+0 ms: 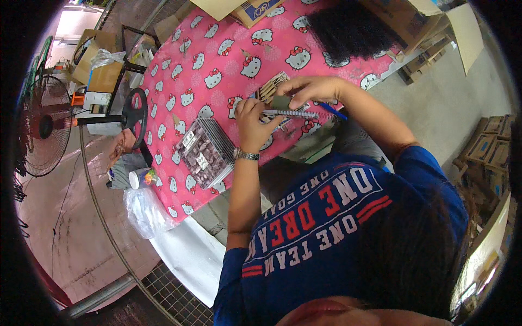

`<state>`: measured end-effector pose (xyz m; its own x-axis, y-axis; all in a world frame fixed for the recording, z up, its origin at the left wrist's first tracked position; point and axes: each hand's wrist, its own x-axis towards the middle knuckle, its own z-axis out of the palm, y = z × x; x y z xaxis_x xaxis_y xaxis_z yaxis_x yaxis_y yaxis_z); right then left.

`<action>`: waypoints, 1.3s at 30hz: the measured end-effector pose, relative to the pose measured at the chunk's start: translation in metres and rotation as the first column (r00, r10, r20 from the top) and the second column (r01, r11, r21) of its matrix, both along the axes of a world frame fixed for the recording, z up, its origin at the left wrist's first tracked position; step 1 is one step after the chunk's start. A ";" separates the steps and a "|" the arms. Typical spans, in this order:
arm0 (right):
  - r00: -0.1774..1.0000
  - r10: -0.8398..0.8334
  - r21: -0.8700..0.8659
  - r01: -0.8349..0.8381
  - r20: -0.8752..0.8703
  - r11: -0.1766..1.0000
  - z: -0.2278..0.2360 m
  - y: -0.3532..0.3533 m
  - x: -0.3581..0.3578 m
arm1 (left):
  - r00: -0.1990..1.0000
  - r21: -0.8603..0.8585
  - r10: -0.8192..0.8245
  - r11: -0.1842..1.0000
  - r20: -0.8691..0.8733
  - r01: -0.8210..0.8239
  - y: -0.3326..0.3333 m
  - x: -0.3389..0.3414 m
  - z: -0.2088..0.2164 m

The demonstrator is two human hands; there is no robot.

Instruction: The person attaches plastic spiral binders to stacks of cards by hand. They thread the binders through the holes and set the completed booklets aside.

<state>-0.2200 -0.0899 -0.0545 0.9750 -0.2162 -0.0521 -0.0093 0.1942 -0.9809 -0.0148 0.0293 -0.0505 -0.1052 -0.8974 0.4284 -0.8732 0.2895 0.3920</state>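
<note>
My left hand (253, 120), with a metal watch at its wrist, grips a thin spiral-bound notebook (293, 113) by its left end. The notebook is seen edge-on, and its wire coil runs out past the right end. My right hand (315, 90) curls over it from the far side, with a small olive-green block (281, 102) in its fingers, at the notebook's edge. A blue slender object (333, 111) lies beside the coil's end, below my right wrist. Beneath my hands is a tan-patterned printed cover (273, 85), partly hidden. To the left lies a stack of notebooks (204, 152) with dark printed covers.
The table wears a pink cartoon-cat cloth (217, 70). Black wire coils (350, 33) are heaped at the far right, near cardboard boxes (402, 22). A fan (48, 126), a plastic bag (145, 212) and a white cup (136, 179) are at the left.
</note>
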 end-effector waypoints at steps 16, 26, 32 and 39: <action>0.998 0.055 0.115 -0.059 0.030 0.992 -0.009 -0.020 0.019 | 0.990 0.100 -0.089 0.990 -0.109 0.100 -0.001 0.021 0.003; 0.888 -0.444 -0.873 0.304 0.116 0.381 -0.023 -0.030 0.007 | 0.989 0.022 0.136 0.991 -0.056 -0.135 0.003 0.001 -0.005; 0.620 -0.780 -0.604 0.590 -0.085 0.535 -0.035 -0.048 -0.039 | 0.904 -0.068 0.414 0.904 -0.110 -0.422 0.008 -0.002 -0.019; 0.670 -0.739 -0.995 -0.001 0.070 -0.095 -0.108 0.076 -0.075 | 0.790 0.106 0.609 0.783 0.067 -0.613 0.013 -0.013 -0.002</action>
<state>-0.2947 -0.0143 -0.1621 0.6145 -0.7350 0.2868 -0.7348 -0.6655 -0.1312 -0.0277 0.0427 -0.0526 0.4719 -0.8204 0.3229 -0.8628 -0.3543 0.3607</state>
